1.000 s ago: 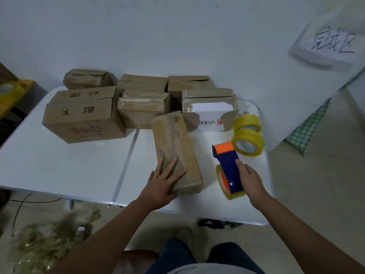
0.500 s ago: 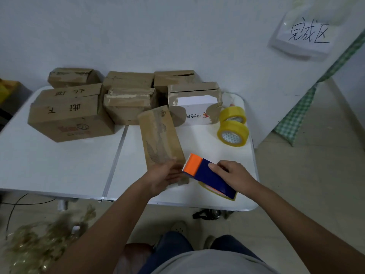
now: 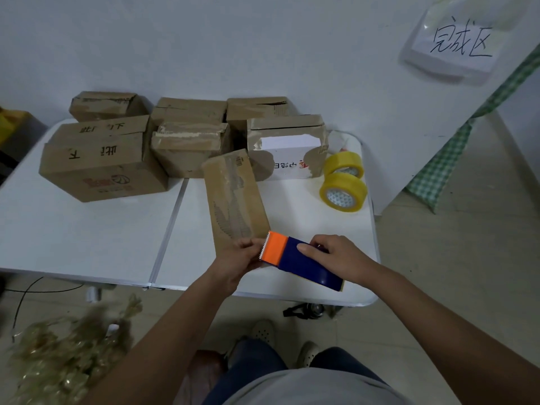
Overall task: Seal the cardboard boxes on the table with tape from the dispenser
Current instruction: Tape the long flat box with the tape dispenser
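at the bench's near edge, the dispenser is gripped by the right hand and its tape end pinched by the left hand over the narrow box; no strip is laid yet

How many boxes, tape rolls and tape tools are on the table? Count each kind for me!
Brown cardboard boxes: 7, six at the back, plus the long narrow one in front
Loose yellow tape rolls: 2
Blue and orange tape dispenser: 1
Total: 10
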`<state>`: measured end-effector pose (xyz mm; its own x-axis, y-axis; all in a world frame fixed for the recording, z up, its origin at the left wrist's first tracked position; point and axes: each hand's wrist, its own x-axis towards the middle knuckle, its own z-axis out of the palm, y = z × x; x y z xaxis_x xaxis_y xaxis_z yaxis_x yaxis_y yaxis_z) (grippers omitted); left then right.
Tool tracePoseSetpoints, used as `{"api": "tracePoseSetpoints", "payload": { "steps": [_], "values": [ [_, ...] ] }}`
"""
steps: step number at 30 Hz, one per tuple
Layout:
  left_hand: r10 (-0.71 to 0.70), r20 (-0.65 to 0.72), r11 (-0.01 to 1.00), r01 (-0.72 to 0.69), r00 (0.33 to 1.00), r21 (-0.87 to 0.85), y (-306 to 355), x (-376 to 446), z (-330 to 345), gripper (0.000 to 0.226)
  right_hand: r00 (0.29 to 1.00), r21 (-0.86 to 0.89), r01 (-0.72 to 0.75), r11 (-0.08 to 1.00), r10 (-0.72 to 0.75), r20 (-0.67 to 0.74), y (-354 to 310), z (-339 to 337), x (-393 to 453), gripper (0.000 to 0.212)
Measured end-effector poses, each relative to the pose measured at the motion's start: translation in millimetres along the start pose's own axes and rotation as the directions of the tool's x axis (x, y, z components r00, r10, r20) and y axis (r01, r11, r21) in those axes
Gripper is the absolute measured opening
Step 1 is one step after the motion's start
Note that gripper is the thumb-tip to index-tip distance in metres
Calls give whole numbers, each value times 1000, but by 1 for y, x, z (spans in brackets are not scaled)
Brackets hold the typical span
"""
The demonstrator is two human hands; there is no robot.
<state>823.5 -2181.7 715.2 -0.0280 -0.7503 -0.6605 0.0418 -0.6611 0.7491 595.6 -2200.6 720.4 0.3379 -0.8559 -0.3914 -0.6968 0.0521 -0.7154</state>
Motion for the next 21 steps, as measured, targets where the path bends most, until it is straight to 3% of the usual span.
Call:
{"api": "tracePoseSetpoints", "payload": {
  "steps": [5,8,17,21],
  "values": [
    [67,-122,986,-48,990,157,-10,-2,2,23,999,-141,52,989,-51,10,-12,3,3,47],
    [93,-166,989,-72,982,129,-11,-5,-2,23,998,-162,57,985,-50,42,-18,-1,5,39],
    [196,-311,981,-182,930,74,-16,-10,-51,20,993,-189,71,979,-53,102,-15,-16,13,48],
    [143,-337,990,-137,931,43,-22,-10,-80,16,991,-288,44,957,-5,135,-11,-28,17,47]
  ]
}}
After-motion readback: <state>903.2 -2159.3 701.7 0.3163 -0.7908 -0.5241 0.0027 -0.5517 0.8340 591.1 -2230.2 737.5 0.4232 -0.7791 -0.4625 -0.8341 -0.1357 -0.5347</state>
